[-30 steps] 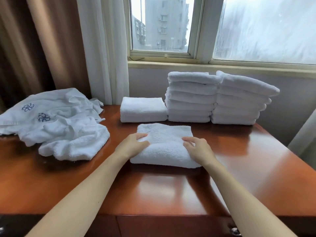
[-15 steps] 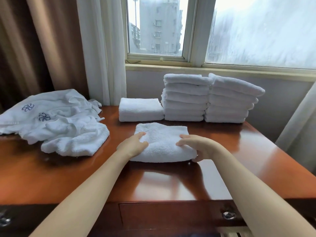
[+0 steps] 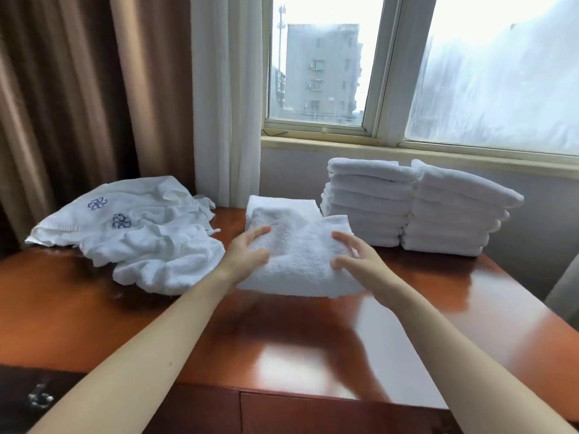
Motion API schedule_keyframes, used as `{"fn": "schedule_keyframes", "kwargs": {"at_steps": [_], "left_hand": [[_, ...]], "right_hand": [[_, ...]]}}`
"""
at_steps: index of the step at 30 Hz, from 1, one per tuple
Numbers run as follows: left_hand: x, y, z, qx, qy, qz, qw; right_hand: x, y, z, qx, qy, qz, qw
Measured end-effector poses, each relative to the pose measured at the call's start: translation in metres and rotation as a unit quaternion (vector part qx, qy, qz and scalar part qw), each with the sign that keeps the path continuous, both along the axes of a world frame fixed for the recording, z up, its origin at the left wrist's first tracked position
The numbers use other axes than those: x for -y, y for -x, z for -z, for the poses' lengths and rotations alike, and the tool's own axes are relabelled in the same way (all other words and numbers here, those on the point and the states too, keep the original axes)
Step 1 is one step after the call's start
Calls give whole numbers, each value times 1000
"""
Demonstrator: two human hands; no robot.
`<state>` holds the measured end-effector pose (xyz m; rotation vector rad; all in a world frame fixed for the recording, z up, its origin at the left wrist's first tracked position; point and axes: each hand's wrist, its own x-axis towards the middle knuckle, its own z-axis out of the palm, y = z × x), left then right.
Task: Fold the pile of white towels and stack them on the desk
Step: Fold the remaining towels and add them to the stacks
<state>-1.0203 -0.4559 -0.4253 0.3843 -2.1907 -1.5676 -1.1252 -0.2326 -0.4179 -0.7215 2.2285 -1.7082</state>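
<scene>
A folded white towel (image 3: 300,255) is lifted off the wooden desk (image 3: 313,346), held between my two hands. My left hand (image 3: 247,252) grips its left edge, thumb on top. My right hand (image 3: 354,255) grips its right edge, fingers over the top and thumb below. The towel's far end overlaps a low stack of folded towels (image 3: 282,203) behind it. Two taller stacks of folded towels (image 3: 369,205) (image 3: 454,214) stand at the back right. A loose pile of unfolded white towels (image 3: 131,233) lies at the left.
A window sill (image 3: 407,151) and wall run behind the stacks. White and brown curtains (image 3: 225,98) hang at the back left. A drawer handle (image 3: 39,399) shows at the desk's front left edge. A grey chair back (image 3: 564,292) sits at the right.
The folded towel has risen off the desk and moved away from me toward the low stack. Both hands went from resting on it to gripping its sides.
</scene>
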Motion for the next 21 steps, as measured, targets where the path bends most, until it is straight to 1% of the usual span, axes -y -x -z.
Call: {"fn": "schedule_keyframes", "kwargs": {"at_steps": [4, 9, 12, 17, 19, 21], "left_hand": [[31, 17, -33, -37, 9, -30, 999], [76, 61, -57, -55, 19, -47, 997], [101, 94, -64, -60, 14, -48, 997], [131, 149, -66, -58, 21, -28, 998], [139, 170, -61, -51, 18, -22, 998], [144, 189, -53, -45, 14, -15, 999]], "right_hand": [[37, 25, -27, -28, 35, -3, 999], [86, 77, -47, -40, 42, -24, 998], [114, 111, -56, -55, 20, -27, 998], [148, 161, -59, -71, -14, 11, 997], [156, 176, -59, -93, -50, 32, 994], [164, 190, -58, -143, -111, 57, 982]]}}
